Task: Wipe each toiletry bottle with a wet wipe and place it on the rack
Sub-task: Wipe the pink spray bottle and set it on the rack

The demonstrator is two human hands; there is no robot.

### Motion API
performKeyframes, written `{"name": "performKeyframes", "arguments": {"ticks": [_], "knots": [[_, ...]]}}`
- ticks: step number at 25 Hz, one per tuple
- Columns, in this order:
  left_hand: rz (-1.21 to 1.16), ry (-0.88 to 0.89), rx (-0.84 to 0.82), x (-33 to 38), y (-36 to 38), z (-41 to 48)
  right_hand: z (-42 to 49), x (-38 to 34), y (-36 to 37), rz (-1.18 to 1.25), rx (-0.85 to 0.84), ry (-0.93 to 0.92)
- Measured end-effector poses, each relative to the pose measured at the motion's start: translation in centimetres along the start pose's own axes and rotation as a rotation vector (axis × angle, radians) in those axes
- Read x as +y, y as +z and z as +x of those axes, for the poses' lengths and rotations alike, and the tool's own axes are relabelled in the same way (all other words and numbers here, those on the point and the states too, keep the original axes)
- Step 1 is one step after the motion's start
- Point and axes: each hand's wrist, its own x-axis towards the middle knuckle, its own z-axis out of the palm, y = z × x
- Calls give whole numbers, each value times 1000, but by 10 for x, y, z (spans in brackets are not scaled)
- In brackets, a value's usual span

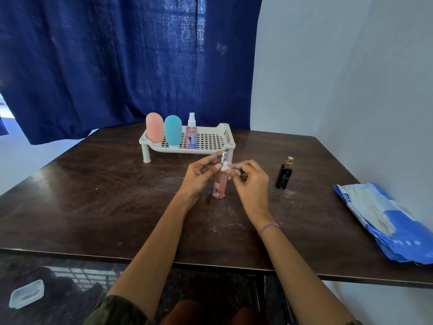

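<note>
Pink spray bottle (219, 184) with a silver top stands upright between the two hands, its base at or just above the dark wooden table (93, 195); I cannot tell whether it touches. The left hand (201, 171) grips the bottle's upper part from its own side, fingers curled round it. The right hand (251, 178) pinches a crumpled white wet wipe (226, 166) between thumb and fingertips and holds it against the bottle's neck, just below the silver top. A thread bracelet (269, 227) circles the right wrist. Just beyond both hands sits the white slotted rack (226, 133) on short legs, with three bottles upright in its left half: a peach rounded bottle (154, 127), a teal rounded bottle (173, 130) beside it, and a clear-capped pink mist bottle (191, 134). Near the right hand, on its outer side, a black bottle (284, 175) with a gold cap stands on the table. Farther out on that side lies a blue and white wipe pack (384, 221). Below the left forearm, on the floor, is a clear plastic container (26, 293). A dark blue curtain (117, 66) hangs beyond the rack.
</note>
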Motion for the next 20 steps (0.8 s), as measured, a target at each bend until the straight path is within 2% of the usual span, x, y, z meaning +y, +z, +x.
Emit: {"name": "performKeyframes", "arguments": {"ticks": [2, 7, 15, 17, 20], "knots": [[6, 3, -1, 1, 1, -1, 7, -2, -1, 3, 3, 4], [36, 18, -21, 2, 1, -3, 7, -4, 0, -60, -112, -150], [29, -9, -6, 4, 1, -4, 7, 12, -1, 134, -15, 105], [29, -10, -8, 3, 1, -4, 4, 12, -1, 162, -5, 103], [30, -2, 0, 3, 0, -3, -2, 4, 3, 166, -21, 6]]}}
